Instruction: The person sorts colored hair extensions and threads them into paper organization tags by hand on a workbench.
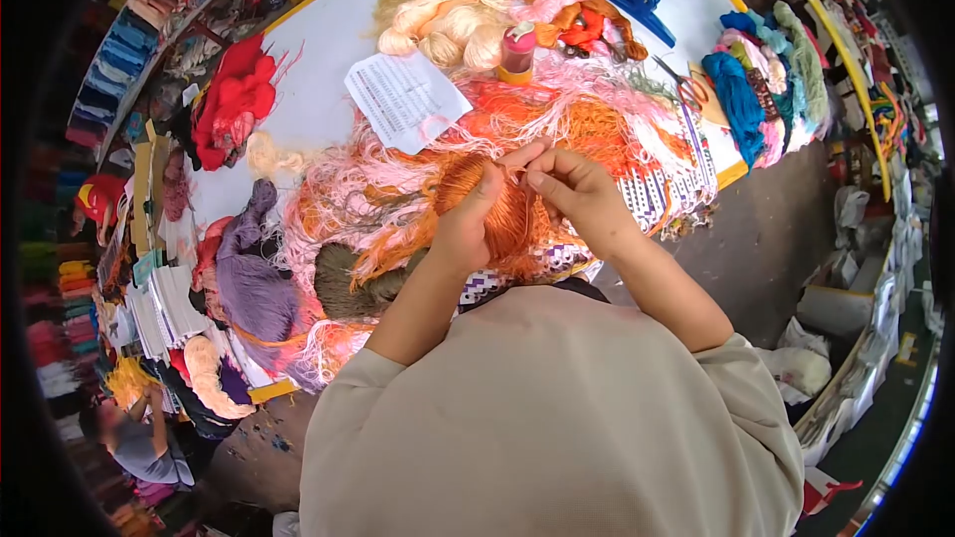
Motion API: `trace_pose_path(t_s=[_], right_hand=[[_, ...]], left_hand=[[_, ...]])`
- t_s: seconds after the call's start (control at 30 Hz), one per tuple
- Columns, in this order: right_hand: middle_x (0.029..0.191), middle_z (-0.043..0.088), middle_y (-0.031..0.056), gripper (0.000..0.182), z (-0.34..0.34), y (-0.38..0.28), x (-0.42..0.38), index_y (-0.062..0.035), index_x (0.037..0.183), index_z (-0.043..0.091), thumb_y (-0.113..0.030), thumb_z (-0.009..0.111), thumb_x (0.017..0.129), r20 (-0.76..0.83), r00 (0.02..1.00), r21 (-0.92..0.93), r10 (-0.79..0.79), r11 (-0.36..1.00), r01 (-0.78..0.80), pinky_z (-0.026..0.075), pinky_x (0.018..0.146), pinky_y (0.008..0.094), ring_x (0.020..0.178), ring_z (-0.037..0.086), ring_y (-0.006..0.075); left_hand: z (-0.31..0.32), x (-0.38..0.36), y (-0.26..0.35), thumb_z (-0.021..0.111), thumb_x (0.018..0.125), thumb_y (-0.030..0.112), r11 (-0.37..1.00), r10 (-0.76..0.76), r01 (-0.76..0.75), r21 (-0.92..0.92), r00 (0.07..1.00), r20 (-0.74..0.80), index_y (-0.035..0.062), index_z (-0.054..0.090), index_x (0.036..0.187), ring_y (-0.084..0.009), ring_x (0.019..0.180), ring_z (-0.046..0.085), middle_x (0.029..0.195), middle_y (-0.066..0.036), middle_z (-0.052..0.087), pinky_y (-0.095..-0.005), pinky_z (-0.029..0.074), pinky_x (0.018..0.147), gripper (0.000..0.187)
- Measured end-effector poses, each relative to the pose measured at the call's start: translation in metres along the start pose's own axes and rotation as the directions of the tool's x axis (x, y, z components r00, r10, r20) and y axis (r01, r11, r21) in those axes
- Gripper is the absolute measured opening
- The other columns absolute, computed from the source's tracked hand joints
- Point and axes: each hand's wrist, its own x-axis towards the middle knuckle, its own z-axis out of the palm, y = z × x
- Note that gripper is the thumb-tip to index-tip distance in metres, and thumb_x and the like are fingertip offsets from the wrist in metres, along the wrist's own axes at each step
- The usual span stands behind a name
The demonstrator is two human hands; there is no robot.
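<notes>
— Orange yarn skein (502, 214), where is it against your hands?

— It lies between them and under them, on the near middle of the tabletop (318, 40). My left hand (466, 224) is curled round its left side, fingers closed on the bundle. My right hand (577, 189) sits just to its right, thumb and forefinger pressed together on a thin strand at the skein's far end, where the fingertips of both hands nearly meet.

— How many of each do you count?

— One orange skein in my hands, two hands on it. Around it: one printed paper sheet (406, 99) to the far left, one red yarn heap (234, 99) further left, one purple skein (251, 273) and one olive skein (348, 283) at the near left, one cream skein bundle (448, 20) far off. The loose pink and orange threads (587, 109) are too tangled to count.

— Which way does it run?

— Its long axis runs near to far, strands pointing away from me, tilted slightly left at the far end.
</notes>
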Motion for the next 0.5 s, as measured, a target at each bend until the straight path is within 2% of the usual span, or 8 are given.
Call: trace_pose_path(t_s=[0.07,0.17,0.2,0.27,0.4,0.47,0.5], right_hand=[[0.086,0.059,-0.0039,0.011,0.003,0.008,0.001,-0.0073,0.101,0.065,-0.018,0.062,0.097,0.033,0.966,-0.287,-0.257,0.923,0.256,0.038,0.056,0.0196,0.065,0.047,0.0029],[0.083,0.058,-0.0041,0.013,0.001,0.006,-0.002,-0.0081,0.1,0.065,-0.021,0.061,0.098,0.057,0.961,-0.327,-0.271,0.904,0.274,0.04,0.057,0.02,0.064,0.048,0.0039],[0.083,0.058,-0.0041,0.013,0.001,0.003,-0.004,-0.0081,0.1,0.065,-0.021,0.061,0.098,0.058,0.961,-0.327,-0.272,0.904,0.275,0.04,0.057,0.02,0.064,0.048,0.0039],[0.081,0.055,-0.0041,0.013,0.001,-0.006,-0.008,-0.0075,0.101,0.065,-0.019,0.061,0.098,0.028,0.995,-0.167,-0.097,0.981,0.101,0.04,0.059,0.0204,0.063,0.048,0.0045],[0.08,0.055,-0.004,0.011,-0.001,-0.008,-0.013,-0.0074,0.099,0.063,-0.018,0.06,0.098,0.062,0.992,-0.075,-0.112,0.99,0.116,0.04,0.059,0.0202,0.063,0.048,0.0045],[0.091,0.06,-0.0019,0.011,0.0,-0.004,-0.013,-0.0031,0.093,0.061,-0.013,0.059,0.098,0.012,0.999,-0.072,-0.031,0.997,0.032,0.041,0.062,0.0208,0.07,0.048,0.0039],[0.103,0.063,0.0006,0.01,0.0,-0.001,-0.011,-0.0035,0.093,0.059,-0.011,0.056,0.099,0.018,0.998,-0.113,-0.057,0.992,0.058,0.043,0.061,0.0207,0.068,0.049,0.0037]], left_hand=[[0.001,0.001,-0.004,0.029,0.106,0.046,0.999,0.04,-0.04,-0.002,0.999,-0.02,-0.0059,0.03,0.149,-0.0228,0.14,0.036,0.152,-0.015,0.036,-0.0379,0.029,0.115,0.067],[0.001,0.001,-0.004,0.029,0.106,0.047,0.997,0.032,-0.033,0.076,0.999,0.011,-0.0067,0.028,0.149,-0.023,0.139,0.038,0.153,-0.015,0.036,-0.0387,0.03,0.115,0.069],[0.003,0.001,-0.003,0.029,0.106,0.047,0.996,0.033,-0.034,0.077,0.999,0.012,-0.0067,0.028,0.149,-0.023,0.139,0.038,0.153,-0.015,0.036,-0.0387,0.03,0.115,0.069],[0.009,0.0,0.001,0.028,0.106,0.045,1.0,0.007,-0.007,-0.012,1.0,-0.007,-0.0067,0.029,0.149,-0.0227,0.138,0.038,0.152,-0.014,0.037,-0.0386,0.031,0.114,0.067],[-0.003,-0.004,-0.007,0.032,0.107,0.036,0.996,-0.013,0.013,-0.088,1.0,-0.009,-0.0048,0.032,0.148,-0.0215,0.137,0.039,0.15,-0.013,0.039,-0.0377,0.031,0.114,0.058],[-0.011,-0.007,-0.013,0.04,0.106,0.026,0.98,0.013,0.005,0.197,0.996,-0.094,-0.0022,0.037,0.147,-0.0197,0.136,0.041,0.148,-0.011,0.042,-0.0362,0.033,0.113,0.05],[-0.01,-0.007,-0.014,0.042,0.105,0.024,0.979,0.007,0.02,0.204,0.991,-0.135,-0.0012,0.04,0.145,-0.0188,0.135,0.042,0.146,-0.01,0.044,-0.0349,0.033,0.112,0.047]])
